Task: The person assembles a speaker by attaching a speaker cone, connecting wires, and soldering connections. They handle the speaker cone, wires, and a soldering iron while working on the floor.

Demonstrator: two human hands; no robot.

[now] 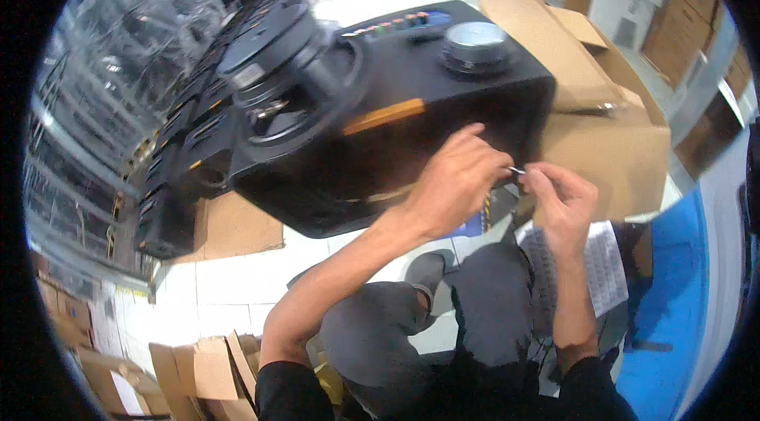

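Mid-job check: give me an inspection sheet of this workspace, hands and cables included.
Surface: pale tiled floor; cardboard sheet at left.
Job's things: black cabinet, with a large speaker driver and smaller round unit on top; orange strip along its edge; small pale piece.
Clutter: cardboard box at right; opened cartons lower left.
Hands: left hand and right hand both pinch the small pale piece.
Cables: nothing seen clearly.
Surroundings: metal racking left; blue panel right.

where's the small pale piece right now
In the head view, the small pale piece is right of centre, between the fingertips of the left hand and right hand, by the right end of the black box.
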